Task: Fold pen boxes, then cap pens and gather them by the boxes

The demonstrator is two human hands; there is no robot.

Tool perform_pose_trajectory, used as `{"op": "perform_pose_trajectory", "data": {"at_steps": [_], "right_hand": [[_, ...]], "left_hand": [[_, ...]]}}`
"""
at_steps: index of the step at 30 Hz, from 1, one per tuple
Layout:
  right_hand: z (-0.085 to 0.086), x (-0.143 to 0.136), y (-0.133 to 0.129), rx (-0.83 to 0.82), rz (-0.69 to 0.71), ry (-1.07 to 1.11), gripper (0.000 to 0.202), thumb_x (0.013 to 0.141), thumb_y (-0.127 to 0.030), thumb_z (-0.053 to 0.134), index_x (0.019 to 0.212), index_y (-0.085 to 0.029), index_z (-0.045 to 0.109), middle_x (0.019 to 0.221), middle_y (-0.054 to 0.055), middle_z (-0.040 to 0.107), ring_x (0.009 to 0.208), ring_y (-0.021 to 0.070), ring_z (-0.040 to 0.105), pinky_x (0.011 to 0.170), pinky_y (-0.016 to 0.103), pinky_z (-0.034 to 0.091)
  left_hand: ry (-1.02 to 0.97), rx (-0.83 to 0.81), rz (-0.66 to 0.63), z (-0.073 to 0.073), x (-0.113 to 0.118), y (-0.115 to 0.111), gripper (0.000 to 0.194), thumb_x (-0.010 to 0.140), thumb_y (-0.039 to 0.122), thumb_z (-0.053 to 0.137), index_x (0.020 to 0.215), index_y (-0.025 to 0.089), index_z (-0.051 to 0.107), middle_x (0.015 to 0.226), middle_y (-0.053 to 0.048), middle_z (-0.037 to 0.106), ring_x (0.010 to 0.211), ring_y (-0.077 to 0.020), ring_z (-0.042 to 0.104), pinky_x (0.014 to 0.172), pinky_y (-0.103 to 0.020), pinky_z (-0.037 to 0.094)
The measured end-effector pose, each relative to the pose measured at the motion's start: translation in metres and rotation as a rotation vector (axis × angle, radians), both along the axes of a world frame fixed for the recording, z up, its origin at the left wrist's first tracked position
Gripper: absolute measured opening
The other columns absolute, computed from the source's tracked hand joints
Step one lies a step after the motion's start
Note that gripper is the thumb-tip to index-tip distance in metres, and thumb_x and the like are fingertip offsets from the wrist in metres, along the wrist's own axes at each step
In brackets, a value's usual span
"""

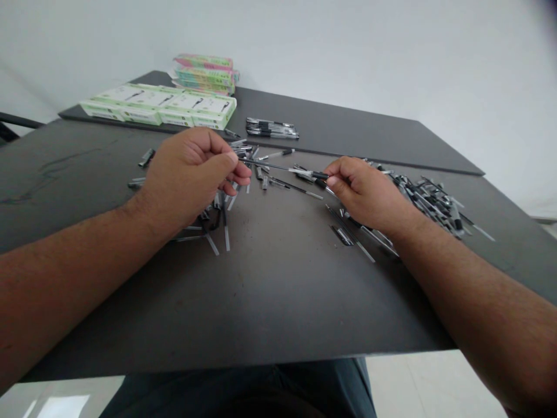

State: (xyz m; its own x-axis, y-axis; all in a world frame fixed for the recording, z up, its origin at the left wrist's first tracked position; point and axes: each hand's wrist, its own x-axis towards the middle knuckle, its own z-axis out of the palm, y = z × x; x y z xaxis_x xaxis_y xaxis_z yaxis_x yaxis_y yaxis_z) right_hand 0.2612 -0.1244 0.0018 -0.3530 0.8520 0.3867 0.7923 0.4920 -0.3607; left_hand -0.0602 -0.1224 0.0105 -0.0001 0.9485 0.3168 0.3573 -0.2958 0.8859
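Note:
My left hand (198, 168) pinches one end of a thin dark ink refill (272, 165) between thumb and forefinger. The refill's other end meets a clear pen barrel (304, 172) with a black grip, which my right hand (361, 188) holds between thumb and forefinger. Both are held roughly level above the table. Loose pen parts (226, 226) lie below and behind my left hand. More pens and parts (430, 203) are heaped beyond my right wrist.
On a raised board at the back lie a row of assembled pens (272, 129), white and green boxes (161, 104) and a stack of colourful packs (204, 74). Several refills and a short piece (342, 235) lie on the dark table (278, 290).

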Motion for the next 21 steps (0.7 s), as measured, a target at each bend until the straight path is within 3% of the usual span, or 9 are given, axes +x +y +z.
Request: {"op": "perform_pose_trajectory", "data": {"at_steps": [4, 10, 16, 21], "right_hand": [[-0.001, -0.001, 0.000, 0.003, -0.005, 0.010, 0.014, 0.107, -0.029, 0.061, 0.106, -0.027, 0.075, 0.110, 0.011, 0.083, 0.105, 0.0333, 0.073, 0.097, 0.047, 0.057], [-0.004, -0.005, -0.005, 0.018, 0.046, 0.022, 0.018, 0.108, -0.029, 0.061, 0.111, -0.025, 0.078, 0.113, 0.011, 0.085, 0.111, 0.0333, 0.076, 0.100, 0.047, 0.058], [0.001, -0.018, -0.017, -0.010, 0.060, -0.003, 0.017, 0.106, -0.024, 0.064, 0.114, -0.024, 0.080, 0.114, 0.011, 0.085, 0.108, 0.0311, 0.077, 0.098, 0.044, 0.058], [0.008, -0.032, -0.028, -0.095, 0.056, -0.031, 0.016, 0.104, -0.021, 0.068, 0.113, -0.025, 0.081, 0.109, 0.008, 0.086, 0.101, 0.0288, 0.077, 0.091, 0.040, 0.056]], "left_hand": [[-0.016, -0.045, -0.056, 0.002, 0.002, -0.003, 0.013, 0.101, 0.014, 0.067, 0.089, 0.019, 0.066, 0.087, -0.008, 0.087, 0.075, -0.0198, 0.084, 0.058, -0.027, 0.064], [0.113, -0.073, -0.157, -0.007, -0.002, -0.003, 0.010, 0.100, 0.031, 0.077, 0.095, 0.023, 0.073, 0.093, -0.006, 0.089, 0.083, -0.0237, 0.086, 0.066, -0.033, 0.066], [0.328, 0.054, -0.202, -0.012, -0.003, -0.006, 0.016, 0.100, 0.043, 0.076, 0.100, 0.027, 0.080, 0.097, -0.001, 0.089, 0.096, -0.0259, 0.086, 0.083, -0.037, 0.066], [0.525, 0.117, -0.198, -0.003, 0.002, -0.013, 0.015, 0.095, 0.039, 0.073, 0.096, 0.026, 0.080, 0.089, 0.000, 0.084, 0.086, -0.0232, 0.080, 0.083, -0.036, 0.059]]}}
